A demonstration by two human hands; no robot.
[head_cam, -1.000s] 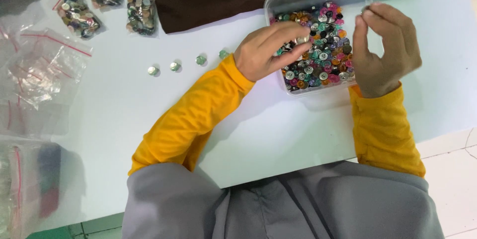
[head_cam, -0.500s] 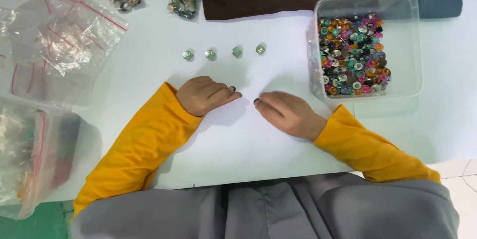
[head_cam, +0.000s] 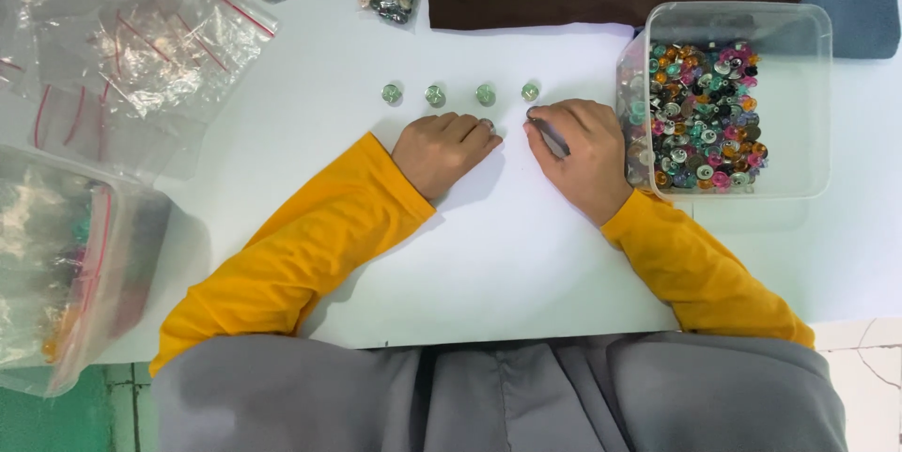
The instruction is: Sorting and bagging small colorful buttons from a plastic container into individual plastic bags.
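both hands have advanced toward the row of four green buttons (head_cam: 460,93). left hand (head_cam: 443,149) curled, empty, knuckles down on white bench (head_cam: 507,255); right hand (head_cam: 584,156) closed, its grip indiscernible, beside clear tub (head_cam: 817,114).

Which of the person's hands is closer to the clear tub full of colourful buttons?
Right. The right hand rests just beside the tub; the left hand lies farther away, below the row of green buttons.

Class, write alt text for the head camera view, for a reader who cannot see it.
A person's left hand and right hand rest on a white table just below a row of four small green buttons. A clear plastic tub of mixed coloured buttons sits right of the right hand; empty clear zip bags lie at far left.
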